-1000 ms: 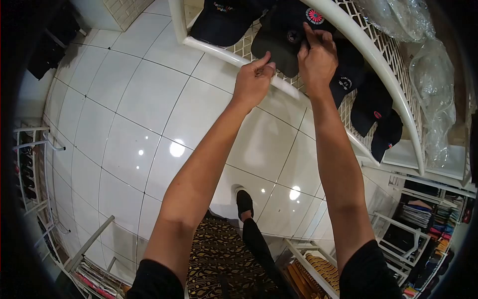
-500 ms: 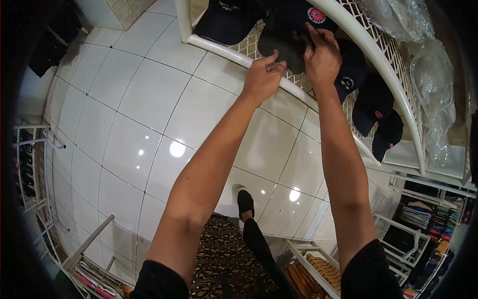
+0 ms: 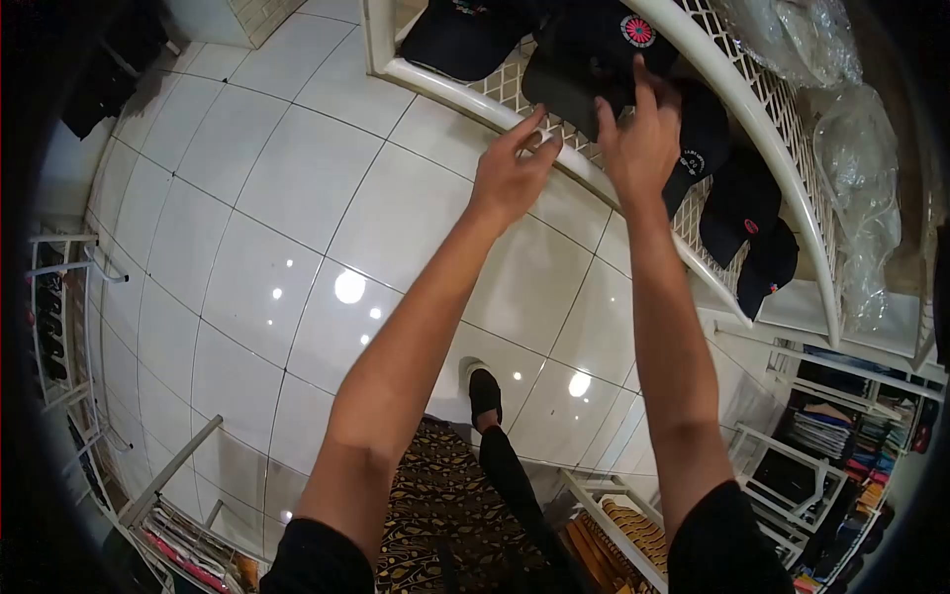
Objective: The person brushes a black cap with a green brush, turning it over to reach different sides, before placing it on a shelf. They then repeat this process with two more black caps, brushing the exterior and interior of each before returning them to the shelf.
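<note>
A black cap [image 3: 574,84] with a round red-and-white emblem rests on the white wire-mesh shelf [image 3: 510,91], its brim toward me. My left hand [image 3: 512,173] is at the shelf's front rail, just below the brim, with thumb and fingers parted and nothing between them. Over the cap's right side is my right hand [image 3: 641,148], its index finger stretched toward the emblem and its thumb apart. Another black cap [image 3: 460,45] lies to the left. To the right follow a black cap with white lettering [image 3: 705,129], one with a small red patch [image 3: 737,203] and a further dark cap [image 3: 770,267].
Clear plastic wrapping [image 3: 856,178] hangs at the shelf's right. Below spreads a shiny white tiled floor [image 3: 247,218]. Clothes racks stand at lower left [image 3: 173,475] and lower right [image 3: 633,535], and folded garments [image 3: 821,431] fill shelves at the far right.
My left hand has drawn back slightly from the brim, its fingers parting. My right hand has moved a little lower, with its fingers more spread. The cap stays in place on the shelf.
</note>
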`<state>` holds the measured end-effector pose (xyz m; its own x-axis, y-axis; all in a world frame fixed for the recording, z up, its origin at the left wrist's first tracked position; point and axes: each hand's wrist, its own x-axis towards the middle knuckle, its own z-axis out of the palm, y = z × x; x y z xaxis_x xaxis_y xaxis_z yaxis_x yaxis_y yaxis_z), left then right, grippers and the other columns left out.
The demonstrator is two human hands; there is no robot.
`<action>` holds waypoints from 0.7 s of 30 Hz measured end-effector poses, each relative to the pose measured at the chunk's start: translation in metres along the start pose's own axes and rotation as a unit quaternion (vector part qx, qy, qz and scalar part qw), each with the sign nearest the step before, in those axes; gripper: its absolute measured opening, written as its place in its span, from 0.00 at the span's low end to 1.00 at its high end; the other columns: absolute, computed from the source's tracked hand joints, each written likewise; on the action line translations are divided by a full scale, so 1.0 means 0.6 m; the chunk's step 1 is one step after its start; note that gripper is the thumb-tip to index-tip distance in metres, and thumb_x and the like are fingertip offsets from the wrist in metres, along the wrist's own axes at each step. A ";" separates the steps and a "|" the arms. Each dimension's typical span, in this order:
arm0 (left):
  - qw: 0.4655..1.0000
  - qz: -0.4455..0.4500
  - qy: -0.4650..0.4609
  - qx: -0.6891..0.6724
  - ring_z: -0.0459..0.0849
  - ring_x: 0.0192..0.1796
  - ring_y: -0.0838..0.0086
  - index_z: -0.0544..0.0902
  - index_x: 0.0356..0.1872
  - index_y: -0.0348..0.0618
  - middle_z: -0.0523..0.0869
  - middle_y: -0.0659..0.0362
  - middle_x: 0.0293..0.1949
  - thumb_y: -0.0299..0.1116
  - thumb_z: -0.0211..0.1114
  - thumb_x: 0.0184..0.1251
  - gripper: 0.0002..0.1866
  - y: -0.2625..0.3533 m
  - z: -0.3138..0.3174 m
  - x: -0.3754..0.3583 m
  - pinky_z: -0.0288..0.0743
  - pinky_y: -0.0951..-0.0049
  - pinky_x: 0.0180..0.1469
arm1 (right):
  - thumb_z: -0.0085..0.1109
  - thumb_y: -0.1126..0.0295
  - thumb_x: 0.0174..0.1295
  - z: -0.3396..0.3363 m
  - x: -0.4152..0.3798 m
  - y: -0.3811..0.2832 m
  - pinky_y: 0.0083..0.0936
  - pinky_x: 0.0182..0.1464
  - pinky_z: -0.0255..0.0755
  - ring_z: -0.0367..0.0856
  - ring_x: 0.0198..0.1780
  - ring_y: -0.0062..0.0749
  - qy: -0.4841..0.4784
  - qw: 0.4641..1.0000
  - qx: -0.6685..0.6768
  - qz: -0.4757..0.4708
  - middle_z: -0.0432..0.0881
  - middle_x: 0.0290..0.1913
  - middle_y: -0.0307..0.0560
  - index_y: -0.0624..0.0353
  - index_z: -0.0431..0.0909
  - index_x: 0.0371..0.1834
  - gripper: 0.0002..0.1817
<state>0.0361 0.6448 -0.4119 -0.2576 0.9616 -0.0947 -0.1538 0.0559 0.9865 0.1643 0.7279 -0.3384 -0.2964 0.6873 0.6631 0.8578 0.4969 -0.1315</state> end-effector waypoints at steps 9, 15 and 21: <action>0.951 -0.253 0.174 -0.025 0.87 0.47 0.70 0.80 0.67 0.40 0.90 0.49 0.47 0.44 0.64 0.75 0.26 -0.041 -0.100 -0.465 0.80 0.69 0.53 | 0.70 0.81 0.58 -0.253 -0.272 -0.265 0.27 0.39 0.76 0.79 0.41 0.35 -0.243 0.921 0.294 0.079 0.79 0.45 0.49 0.60 0.78 0.67 0.30; 0.858 -0.351 0.372 -0.032 0.88 0.47 0.73 0.83 0.61 0.32 0.91 0.51 0.45 0.44 0.67 0.73 0.26 0.060 -0.141 -0.831 0.79 0.70 0.53 | 0.68 0.78 0.63 -0.463 -0.369 -0.431 0.25 0.39 0.80 0.84 0.39 0.29 -0.453 0.750 0.482 0.009 0.79 0.50 0.49 0.59 0.81 0.64 0.24; 0.720 -0.243 0.635 -0.136 0.88 0.44 0.72 0.82 0.63 0.33 0.91 0.53 0.44 0.38 0.66 0.74 0.23 0.213 -0.108 -1.102 0.80 0.70 0.51 | 0.68 0.76 0.62 -0.629 -0.347 -0.515 0.25 0.38 0.81 0.85 0.35 0.29 -0.603 0.591 0.503 -0.184 0.82 0.47 0.49 0.58 0.86 0.55 0.17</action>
<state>0.1250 -0.0011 -0.2319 -0.7487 -0.1852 -0.6365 -0.6573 0.0830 0.7491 0.1194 0.2312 -0.1579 -0.9893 0.0115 -0.1454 0.1390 0.3768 -0.9158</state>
